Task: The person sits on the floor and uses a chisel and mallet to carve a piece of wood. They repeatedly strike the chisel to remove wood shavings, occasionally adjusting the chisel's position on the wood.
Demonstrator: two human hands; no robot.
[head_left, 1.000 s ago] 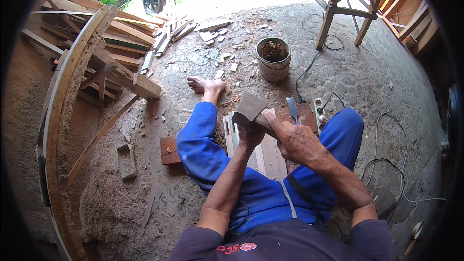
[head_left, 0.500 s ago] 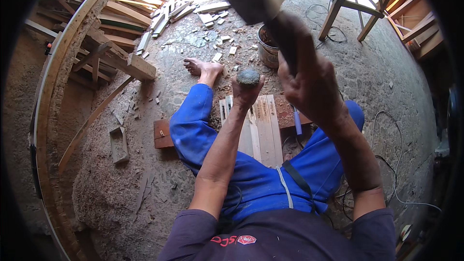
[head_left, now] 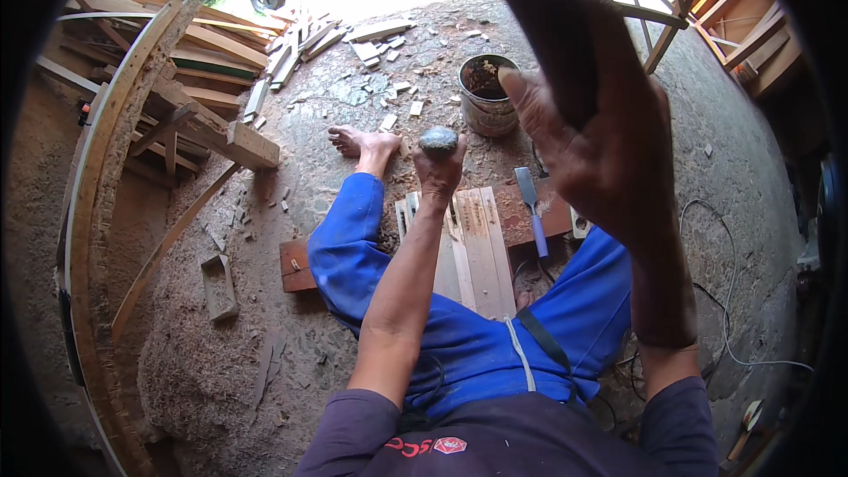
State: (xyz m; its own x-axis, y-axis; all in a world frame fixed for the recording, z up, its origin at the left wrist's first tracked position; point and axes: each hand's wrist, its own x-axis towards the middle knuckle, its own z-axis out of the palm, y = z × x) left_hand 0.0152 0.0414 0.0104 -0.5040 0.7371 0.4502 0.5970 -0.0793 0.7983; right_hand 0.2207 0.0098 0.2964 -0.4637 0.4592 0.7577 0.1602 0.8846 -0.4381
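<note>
My left hand [head_left: 440,177] is closed around an upright chisel [head_left: 439,139], of which only the round, worn, dark handle end shows; its blade is hidden below the fist. Under it, pale wooden boards [head_left: 484,252] with dark slots lie side by side between my legs. Raised high on the right, close to the camera, my right hand [head_left: 609,155] is wrapped round the dark handle of a mallet [head_left: 548,26]. The mallet's head is mostly cut off by the upper edge. A second chisel [head_left: 538,230] with a purple-blue handle lies to the right of the boards.
A reddish-brown timber [head_left: 296,267] runs crosswise beneath the boards. Beyond them stands a bucket [head_left: 488,115] of shavings. Offcuts [head_left: 375,46] litter the floor ahead. At left are a small wooden box [head_left: 219,288] and a long curved timber [head_left: 84,238]; a cable [head_left: 731,283] trails at right.
My right hand has risen with the mallet, taking its head almost out of view. The camera has shifted slightly, and the bucket and second chisel show more fully. My left hand keeps its grip.
</note>
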